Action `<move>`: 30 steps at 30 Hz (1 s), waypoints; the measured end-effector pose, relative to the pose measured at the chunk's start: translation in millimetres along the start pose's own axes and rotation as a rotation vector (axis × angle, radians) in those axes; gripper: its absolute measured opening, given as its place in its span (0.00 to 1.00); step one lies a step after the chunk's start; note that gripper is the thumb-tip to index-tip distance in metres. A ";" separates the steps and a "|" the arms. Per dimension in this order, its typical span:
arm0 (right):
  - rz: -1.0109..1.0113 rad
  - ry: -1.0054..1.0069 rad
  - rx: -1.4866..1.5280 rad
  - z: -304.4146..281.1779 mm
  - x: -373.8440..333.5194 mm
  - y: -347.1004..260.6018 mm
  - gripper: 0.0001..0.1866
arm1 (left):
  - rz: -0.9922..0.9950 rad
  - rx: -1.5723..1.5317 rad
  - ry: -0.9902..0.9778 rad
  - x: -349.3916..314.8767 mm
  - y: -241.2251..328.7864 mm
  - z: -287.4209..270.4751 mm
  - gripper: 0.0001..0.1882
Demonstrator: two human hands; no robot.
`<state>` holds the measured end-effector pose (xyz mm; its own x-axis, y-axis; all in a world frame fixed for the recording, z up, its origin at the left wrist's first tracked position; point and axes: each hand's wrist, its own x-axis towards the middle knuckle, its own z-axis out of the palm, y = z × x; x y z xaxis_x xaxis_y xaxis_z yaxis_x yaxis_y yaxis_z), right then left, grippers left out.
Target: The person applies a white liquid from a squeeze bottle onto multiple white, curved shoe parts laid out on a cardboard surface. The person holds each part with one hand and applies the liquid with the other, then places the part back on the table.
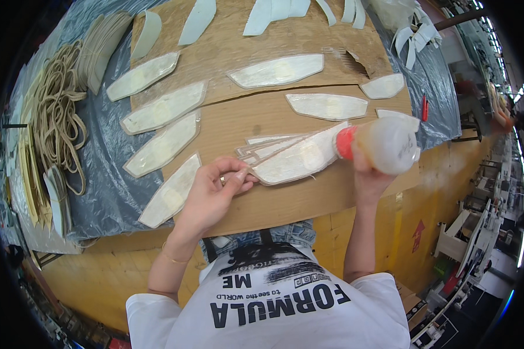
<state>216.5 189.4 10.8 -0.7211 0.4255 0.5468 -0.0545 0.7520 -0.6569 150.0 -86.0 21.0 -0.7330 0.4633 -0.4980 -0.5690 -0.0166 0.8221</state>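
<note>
My left hand (224,186) pinches the left tip of a pale, strip-shaped panel (297,158) with a tan edge. Beneath it, several similar panels fan out in a small stack (265,145). In my right hand (370,174) is a tilted squeeze bottle (388,145), cloudy and translucent with a red cap. The cap points left, over the right end of the panel; its tip is hidden. More pale panels (170,191) lie in a slanting column on the left, and others (327,106) rest farther back and to the right.
Brown cardboard (239,125) covers the table's middle, with a torn hole at the back right. At the left, a bundle of tan cord (61,110) lies beside stacked strips (102,49) on dark plastic sheeting (108,168). A red pen-like object (425,108) sits at the right.
</note>
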 end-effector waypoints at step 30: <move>0.264 0.157 0.209 -0.2 46.5 6.7 0.29 | 0.015 0.077 0.007 -0.6 -0.1 -0.6 0.08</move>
<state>182.7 214.4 31.9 -0.6154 0.6754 0.4064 -0.0322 0.4936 -0.8691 150.3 -86.8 21.1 -0.7441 0.4573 -0.4870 -0.5278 0.0444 0.8482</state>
